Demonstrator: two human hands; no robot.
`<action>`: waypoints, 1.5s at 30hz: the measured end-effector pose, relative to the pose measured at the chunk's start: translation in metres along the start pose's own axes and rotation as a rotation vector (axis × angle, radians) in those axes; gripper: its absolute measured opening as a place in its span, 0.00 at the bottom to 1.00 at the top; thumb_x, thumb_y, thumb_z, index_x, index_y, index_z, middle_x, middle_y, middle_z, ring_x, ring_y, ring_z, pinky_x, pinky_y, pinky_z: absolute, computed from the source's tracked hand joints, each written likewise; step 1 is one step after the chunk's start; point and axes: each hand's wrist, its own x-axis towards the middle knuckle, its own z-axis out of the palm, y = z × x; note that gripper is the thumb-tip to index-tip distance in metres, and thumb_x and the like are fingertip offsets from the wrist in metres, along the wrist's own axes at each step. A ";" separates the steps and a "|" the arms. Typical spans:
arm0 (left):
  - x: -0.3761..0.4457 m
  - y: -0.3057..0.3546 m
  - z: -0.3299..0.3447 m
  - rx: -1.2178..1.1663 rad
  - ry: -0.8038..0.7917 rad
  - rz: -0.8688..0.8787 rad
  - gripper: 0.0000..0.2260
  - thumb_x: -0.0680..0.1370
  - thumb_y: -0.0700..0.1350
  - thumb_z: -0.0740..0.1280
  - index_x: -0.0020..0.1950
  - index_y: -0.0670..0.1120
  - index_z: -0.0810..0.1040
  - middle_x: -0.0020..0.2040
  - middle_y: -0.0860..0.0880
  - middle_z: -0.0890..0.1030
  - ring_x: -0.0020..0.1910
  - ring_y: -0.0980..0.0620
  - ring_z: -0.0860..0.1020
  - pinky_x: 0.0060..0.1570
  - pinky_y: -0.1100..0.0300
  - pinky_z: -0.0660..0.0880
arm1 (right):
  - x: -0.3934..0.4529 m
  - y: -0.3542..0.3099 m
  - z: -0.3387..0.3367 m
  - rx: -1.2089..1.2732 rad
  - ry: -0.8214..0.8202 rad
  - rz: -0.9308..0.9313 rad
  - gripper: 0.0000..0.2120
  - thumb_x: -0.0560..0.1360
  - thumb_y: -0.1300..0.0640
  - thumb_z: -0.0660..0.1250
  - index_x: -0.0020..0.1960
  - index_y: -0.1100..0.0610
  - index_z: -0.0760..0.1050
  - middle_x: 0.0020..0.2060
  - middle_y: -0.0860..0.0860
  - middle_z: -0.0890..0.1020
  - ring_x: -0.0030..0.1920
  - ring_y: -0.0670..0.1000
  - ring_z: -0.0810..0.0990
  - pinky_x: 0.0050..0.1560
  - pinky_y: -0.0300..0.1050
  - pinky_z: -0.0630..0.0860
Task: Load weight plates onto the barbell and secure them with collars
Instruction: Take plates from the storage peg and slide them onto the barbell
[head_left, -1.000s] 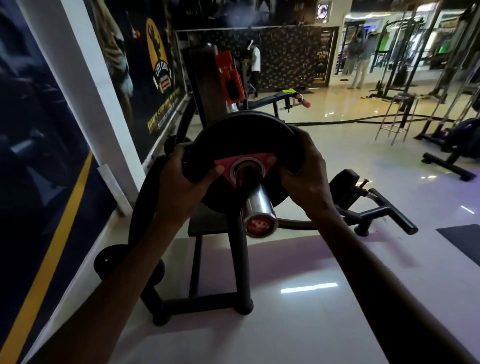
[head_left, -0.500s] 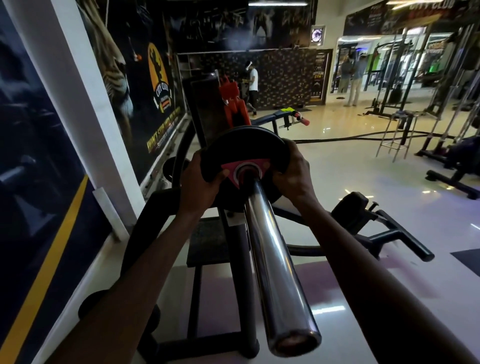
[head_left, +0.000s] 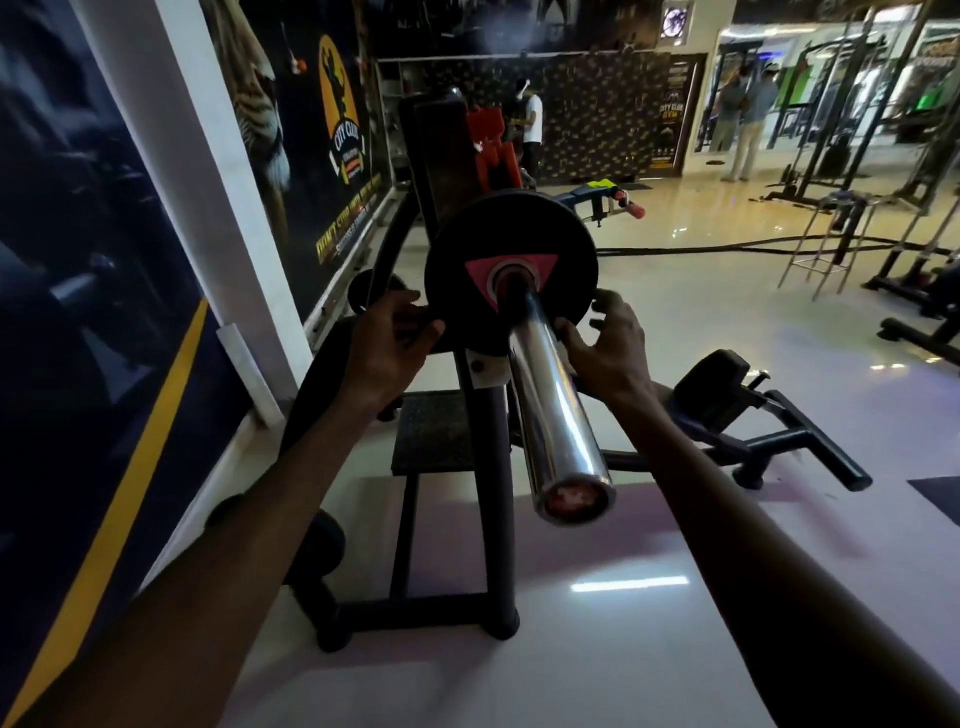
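A black weight plate (head_left: 511, 234) with a pink triangle label sits far in on the chrome barbell sleeve (head_left: 550, 410), which points toward me and rests on a black rack upright (head_left: 491, 467). My left hand (head_left: 387, 345) hovers just below the plate's lower left edge, fingers spread, with nothing in it. To the right of the sleeve, my right hand (head_left: 605, 345) is under the plate's lower right edge, fingers apart and free of the plate. No collar is visible.
A wall with posters (head_left: 156, 260) runs close on the left. A black bench frame (head_left: 753, 415) lies low on the right. Another plate (head_left: 317, 545) leans at the rack's foot. People stand far back, and racks line the right side.
Both hands gripped the plate's sides and pushed it along the sleeve toward the rack. Now they have let go and dropped back below the plate.
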 end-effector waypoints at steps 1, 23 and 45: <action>-0.017 -0.008 -0.005 -0.032 0.007 -0.031 0.24 0.77 0.45 0.76 0.70 0.38 0.76 0.62 0.42 0.83 0.56 0.49 0.84 0.53 0.68 0.80 | -0.017 0.000 0.001 -0.013 -0.047 0.003 0.24 0.77 0.55 0.73 0.70 0.60 0.72 0.63 0.58 0.77 0.60 0.56 0.79 0.57 0.44 0.74; -0.251 -0.232 -0.223 0.225 -0.052 -0.445 0.12 0.80 0.46 0.73 0.61 0.44 0.79 0.53 0.48 0.85 0.50 0.52 0.83 0.48 0.63 0.75 | -0.289 -0.058 0.263 0.035 -0.590 0.032 0.19 0.80 0.52 0.71 0.68 0.57 0.75 0.62 0.55 0.81 0.59 0.52 0.81 0.57 0.50 0.81; -0.152 -0.574 -0.200 0.290 -0.240 -0.635 0.29 0.72 0.39 0.78 0.70 0.39 0.72 0.65 0.40 0.74 0.65 0.41 0.75 0.62 0.55 0.73 | -0.267 0.088 0.590 -0.014 -0.623 0.299 0.32 0.75 0.61 0.75 0.74 0.62 0.65 0.67 0.63 0.75 0.66 0.59 0.76 0.55 0.31 0.70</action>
